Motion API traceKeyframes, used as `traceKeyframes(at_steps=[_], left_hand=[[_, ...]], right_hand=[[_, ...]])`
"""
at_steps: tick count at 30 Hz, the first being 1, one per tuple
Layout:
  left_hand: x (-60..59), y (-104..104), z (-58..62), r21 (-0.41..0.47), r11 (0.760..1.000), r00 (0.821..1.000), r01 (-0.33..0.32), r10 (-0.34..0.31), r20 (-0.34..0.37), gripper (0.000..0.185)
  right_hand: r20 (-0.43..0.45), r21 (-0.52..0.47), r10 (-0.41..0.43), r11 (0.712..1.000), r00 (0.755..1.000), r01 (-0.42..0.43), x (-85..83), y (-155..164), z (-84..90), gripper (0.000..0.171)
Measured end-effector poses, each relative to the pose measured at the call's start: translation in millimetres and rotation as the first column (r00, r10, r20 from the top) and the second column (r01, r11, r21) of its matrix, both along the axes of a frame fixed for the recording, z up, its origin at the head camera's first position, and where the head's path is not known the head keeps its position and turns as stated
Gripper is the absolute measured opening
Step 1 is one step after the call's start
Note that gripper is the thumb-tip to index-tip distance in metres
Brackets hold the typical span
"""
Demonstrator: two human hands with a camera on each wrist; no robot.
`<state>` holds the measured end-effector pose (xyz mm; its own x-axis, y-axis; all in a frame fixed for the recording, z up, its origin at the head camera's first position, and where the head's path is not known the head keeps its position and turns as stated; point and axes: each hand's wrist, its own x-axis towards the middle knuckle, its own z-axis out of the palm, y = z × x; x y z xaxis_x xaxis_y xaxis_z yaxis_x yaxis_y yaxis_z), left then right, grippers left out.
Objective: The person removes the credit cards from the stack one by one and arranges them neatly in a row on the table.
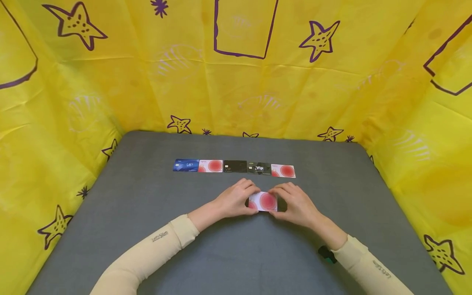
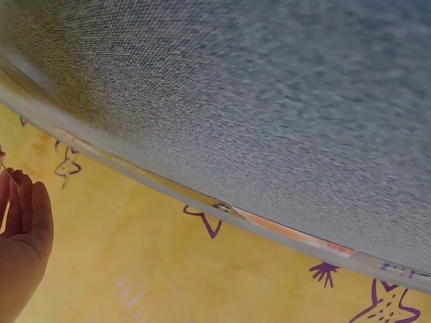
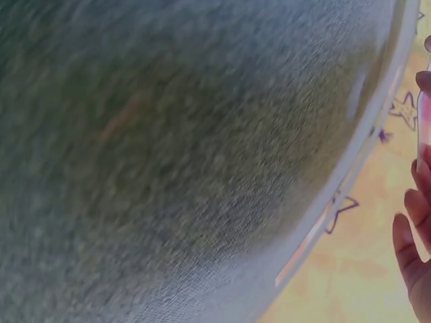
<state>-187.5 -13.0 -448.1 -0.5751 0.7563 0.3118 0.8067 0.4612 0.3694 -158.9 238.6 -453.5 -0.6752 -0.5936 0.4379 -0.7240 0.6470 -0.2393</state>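
In the head view both hands hold one white card with red circles (image 1: 264, 201) just above the grey table (image 1: 147, 213). My left hand (image 1: 236, 200) pinches its left edge and my right hand (image 1: 295, 203) pinches its right edge. Beyond the hands a row of cards lies flat: a blue VIP card (image 1: 186, 165), a white and red card (image 1: 211, 166), a black VIP card (image 1: 234, 166), a second black VIP card (image 1: 259, 168) and another white and red card (image 1: 283, 171). In the wrist views only fingers (image 2: 23, 222) and fingertips (image 3: 411, 222) show at the frame edges, over blurred grey cloth.
Yellow sheeting with purple stars (image 1: 236, 82) walls the table on the back and both sides. A small dark and green object (image 1: 326, 254) sits by my right wrist. Bare grey surface lies left and right of the card row.
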Motion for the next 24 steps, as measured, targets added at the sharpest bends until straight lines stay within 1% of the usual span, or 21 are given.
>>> traceKeyframes(at_steps=[5, 14, 24], left_hand=[[-3.8, 6.2, -2.3, -0.007, 1.0, 1.0, 0.002, -0.002, -0.005, 0.048], [-8.7, 13.0, -3.4, -0.011, 1.0, 1.0, -0.005, 0.005, 0.023, 0.047], [-12.2, 14.8, -2.3, -0.002, 1.0, 1.0, -0.004, 0.004, 0.025, 0.051]], right_hand=[[0.007, 0.017, -0.017, 1.0, 1.0, 0.017, -2.1, 5.3, -0.3, 0.052], [0.058, 0.046, -0.043, 0.998, 0.997, 0.04, -4.0, 12.7, 0.8, 0.053], [0.07, 0.069, -0.039, 0.997, 0.997, 0.034, -7.0, 13.7, 1.0, 0.056]])
